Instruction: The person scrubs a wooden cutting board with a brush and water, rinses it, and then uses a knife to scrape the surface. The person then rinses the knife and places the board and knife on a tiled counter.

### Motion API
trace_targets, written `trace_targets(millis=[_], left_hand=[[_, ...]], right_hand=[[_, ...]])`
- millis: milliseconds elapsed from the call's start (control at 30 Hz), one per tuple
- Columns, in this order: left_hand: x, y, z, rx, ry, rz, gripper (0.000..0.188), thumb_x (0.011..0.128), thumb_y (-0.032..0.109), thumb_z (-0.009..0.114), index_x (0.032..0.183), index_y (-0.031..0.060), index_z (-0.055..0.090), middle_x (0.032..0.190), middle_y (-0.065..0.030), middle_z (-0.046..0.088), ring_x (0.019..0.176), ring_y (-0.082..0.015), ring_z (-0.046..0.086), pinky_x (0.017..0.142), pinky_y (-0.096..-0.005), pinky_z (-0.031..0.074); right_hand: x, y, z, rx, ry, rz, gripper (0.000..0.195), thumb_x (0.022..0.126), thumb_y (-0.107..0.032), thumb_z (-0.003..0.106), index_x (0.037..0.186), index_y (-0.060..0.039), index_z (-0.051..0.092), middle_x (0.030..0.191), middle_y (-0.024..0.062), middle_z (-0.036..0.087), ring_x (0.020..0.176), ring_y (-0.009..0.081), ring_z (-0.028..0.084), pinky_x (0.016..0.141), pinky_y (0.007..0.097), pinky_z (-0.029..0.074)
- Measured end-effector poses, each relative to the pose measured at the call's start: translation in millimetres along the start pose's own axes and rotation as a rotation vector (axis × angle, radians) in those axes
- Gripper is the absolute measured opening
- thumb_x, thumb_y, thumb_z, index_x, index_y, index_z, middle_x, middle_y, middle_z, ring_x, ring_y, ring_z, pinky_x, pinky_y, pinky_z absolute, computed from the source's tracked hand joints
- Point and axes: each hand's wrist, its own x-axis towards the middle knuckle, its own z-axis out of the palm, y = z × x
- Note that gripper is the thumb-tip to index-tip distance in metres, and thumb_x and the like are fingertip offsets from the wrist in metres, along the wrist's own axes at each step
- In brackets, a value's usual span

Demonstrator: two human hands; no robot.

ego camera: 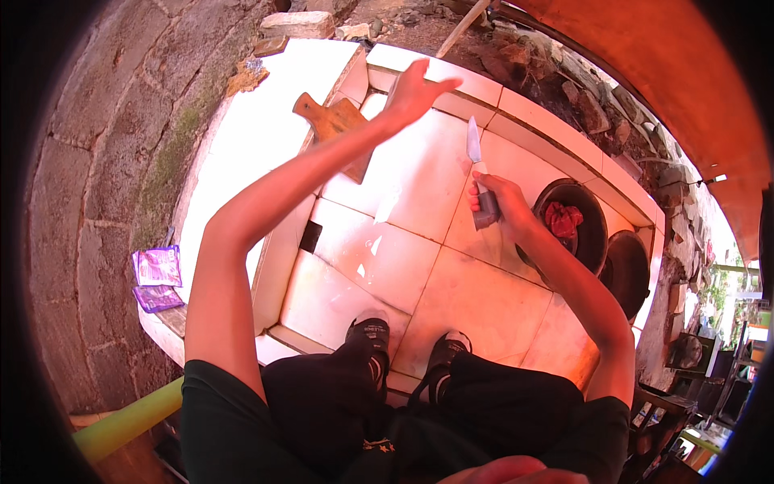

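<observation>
My right hand (499, 196) grips a knife (474, 145) near its handle, with the blade pointing away from me. Below the fingers is a dark block-like part (486, 212), seemingly the handle's end. My left hand (419, 91) is stretched out above the far tiled ledge, fingers spread; it appears to hold nothing. Under my left forearm, a wooden cutting board (338, 124) leans at the left ledge, its handle towards the upper left. To the right of my right hand stands a dark round basin (589, 212) with a crumpled red thing (563, 219) inside.
Another dark round vessel (626, 272) stands beside the basin. Purple packets (157, 266) lie on the left white ledge (242, 139). A low tiled rim (544, 136) bounds the tiled floor (484, 302) where my feet rest. A green pole (130, 417) is at lower left.
</observation>
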Motion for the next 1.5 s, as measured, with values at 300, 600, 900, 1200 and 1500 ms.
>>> trace_targets(millis=[300, 600, 900, 1200, 1500], left_hand=[[208.8, 145.6, -12.0, 0.563, 0.167, 1.012, 0.042, 0.087, 0.032, 0.062, 0.108, -0.0042, 0.064, 0.096, -0.0285, 0.066, 0.093, -0.0467, 0.063, 0.087, -0.0513, 0.050], [314.7, 75.1, 51.1, 0.895, 0.239, 1.070, 0.033, 0.089, 0.029, 0.056, 0.082, 0.0004, 0.072, 0.084, -0.0267, 0.068, 0.082, -0.0431, 0.067, 0.072, -0.0497, 0.054], [233.5, 137.3, -8.6, 0.600, -0.010, 1.013, 0.046, 0.092, 0.045, 0.059, 0.085, 0.0010, 0.070, 0.081, -0.0246, 0.068, 0.078, -0.0414, 0.067, 0.067, -0.0491, 0.052], [195.5, 136.4, 14.9, 0.441, 0.424, 0.725, 0.063, 0.082, 0.061, 0.065, 0.099, -0.0008, 0.065, 0.092, -0.0222, 0.067, 0.085, -0.0431, 0.065, 0.070, -0.0512, 0.051], [133.8, -19.9, 98.7, -0.300, -0.130, -0.397, 0.070, 0.071, 0.054, 0.079, 0.106, -0.0057, 0.066, 0.093, -0.0181, 0.069, 0.085, -0.0280, 0.069, 0.070, -0.0464, 0.054]], right_hand=[[15.3, 3.8, 9.7, 0.141, -0.064, 0.038, 0.027, 0.095, -0.027, 0.061, 0.105, -0.0035, 0.054, 0.086, 0.0057, 0.059, 0.070, 0.0156, 0.059, 0.067, 0.0295, 0.051], [49.2, -8.7, 20.5, 0.147, -0.115, -0.009, 0.026, 0.095, -0.027, 0.061, 0.104, -0.0031, 0.054, 0.089, 0.0064, 0.058, 0.073, 0.0161, 0.059, 0.070, 0.0306, 0.052], [65.2, -32.5, 19.0, 0.159, -0.075, -0.079, 0.026, 0.095, -0.027, 0.061, 0.103, -0.0032, 0.054, 0.088, 0.0054, 0.060, 0.073, 0.0154, 0.060, 0.069, 0.0295, 0.053], [106.2, -68.6, 25.6, 0.330, -0.095, -0.175, 0.035, 0.097, -0.034, 0.057, 0.113, -0.0039, 0.052, 0.088, 0.0050, 0.058, 0.074, 0.0148, 0.059, 0.068, 0.0301, 0.054], [167.6, -105.1, 22.2, 0.306, 0.051, -0.482, 0.029, 0.097, -0.028, 0.059, 0.108, -0.0006, 0.056, 0.087, 0.0109, 0.065, 0.067, 0.0199, 0.064, 0.060, 0.0351, 0.055]])
